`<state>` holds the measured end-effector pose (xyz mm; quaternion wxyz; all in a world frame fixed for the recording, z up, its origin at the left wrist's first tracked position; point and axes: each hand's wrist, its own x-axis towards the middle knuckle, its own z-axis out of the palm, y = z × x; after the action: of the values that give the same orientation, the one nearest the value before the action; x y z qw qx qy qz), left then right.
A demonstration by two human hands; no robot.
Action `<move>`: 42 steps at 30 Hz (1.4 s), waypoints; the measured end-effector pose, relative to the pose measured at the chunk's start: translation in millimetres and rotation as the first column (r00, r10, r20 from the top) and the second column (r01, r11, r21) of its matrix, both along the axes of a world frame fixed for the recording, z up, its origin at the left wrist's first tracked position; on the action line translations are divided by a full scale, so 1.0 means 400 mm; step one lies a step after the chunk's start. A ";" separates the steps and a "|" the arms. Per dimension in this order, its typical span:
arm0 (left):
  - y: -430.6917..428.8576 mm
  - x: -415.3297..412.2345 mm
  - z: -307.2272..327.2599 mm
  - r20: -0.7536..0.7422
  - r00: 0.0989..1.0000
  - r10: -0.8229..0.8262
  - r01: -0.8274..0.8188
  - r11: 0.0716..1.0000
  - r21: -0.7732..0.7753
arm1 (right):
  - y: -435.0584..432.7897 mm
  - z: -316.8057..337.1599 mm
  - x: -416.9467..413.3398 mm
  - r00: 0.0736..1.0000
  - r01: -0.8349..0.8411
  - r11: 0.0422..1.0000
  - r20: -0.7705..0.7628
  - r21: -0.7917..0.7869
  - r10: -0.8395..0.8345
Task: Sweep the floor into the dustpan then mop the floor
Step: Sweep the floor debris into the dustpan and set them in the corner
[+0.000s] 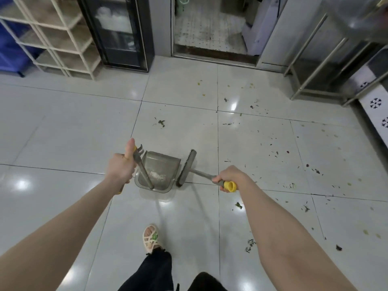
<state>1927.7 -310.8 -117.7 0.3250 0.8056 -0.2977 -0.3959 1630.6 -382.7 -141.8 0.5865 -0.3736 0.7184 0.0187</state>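
Dustpan (162,163) sits flat on the tiled floor (63,127) just ahead of you, grey and see-through, with a small white dust pile (156,176) inside near the back wall. Your left hand (121,168) grips the dustpan handle (144,174) near its top, fingers curled round it and thumb pointing up along it. The broom head (186,168) stands bristles-down just beside the pan's right edge; whether they touch, can't tell. Your right hand (230,177) holds the broom handle (202,175) in a full grip, with the yellow end cap (230,185) sticking out below the fist. Dark scraps and yellowish bits (273,152) are scattered over the tiles to your right, well apart from the pan. One sandalled foot (151,238) is forward. Far side: white open shelving (58,36), black glass-front cabinet (117,32), doorway (212,28), steel table frame (315,49) at right.
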 end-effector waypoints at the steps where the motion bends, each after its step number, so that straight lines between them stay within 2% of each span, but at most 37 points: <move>1: -0.027 0.047 0.004 0.009 1.000 -0.012 0.013 1.000 -0.005 | -0.025 -0.002 0.047 1.000 0.003 1.000 0.010 0.009 -0.003; 13: -0.236 0.410 0.007 0.043 0.997 0.060 -0.060 0.998 0.002 | -0.238 -0.052 0.434 0.998 -0.043 0.999 0.043 0.002 0.043; 21: -0.360 0.534 -0.011 0.058 0.989 0.137 -0.138 0.990 0.023 | -0.385 -0.106 0.607 0.989 -0.135 0.990 0.057 0.036 0.133; 26: -0.472 0.565 -0.027 0.067 0.984 0.164 -0.168 0.985 0.047 | -0.486 -0.144 0.672 0.981 -0.192 0.980 0.013 0.058 0.192; 32: -0.602 0.546 -0.054 0.059 0.993 0.100 -0.104 0.992 0.075 | -0.574 -0.165 0.609 0.990 -0.122 0.982 -0.058 0.142 0.131; 38: -0.719 0.477 -0.073 0.015 0.999 0.045 -0.047 0.996 0.074 | -0.650 -0.117 0.425 0.990 -0.032 0.974 -0.126 0.223 0.061; 42: -0.792 0.408 -0.073 -0.003 0.999 -0.043 0.043 0.997 0.071 | -0.637 -0.085 0.301 0.983 0.064 0.973 -0.181 0.220 -0.023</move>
<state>2090.8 -627.8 -147.1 0.2876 0.8098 -0.3007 -0.4137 1751.0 -637.6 -175.9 0.5593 -0.2857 0.7688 0.1203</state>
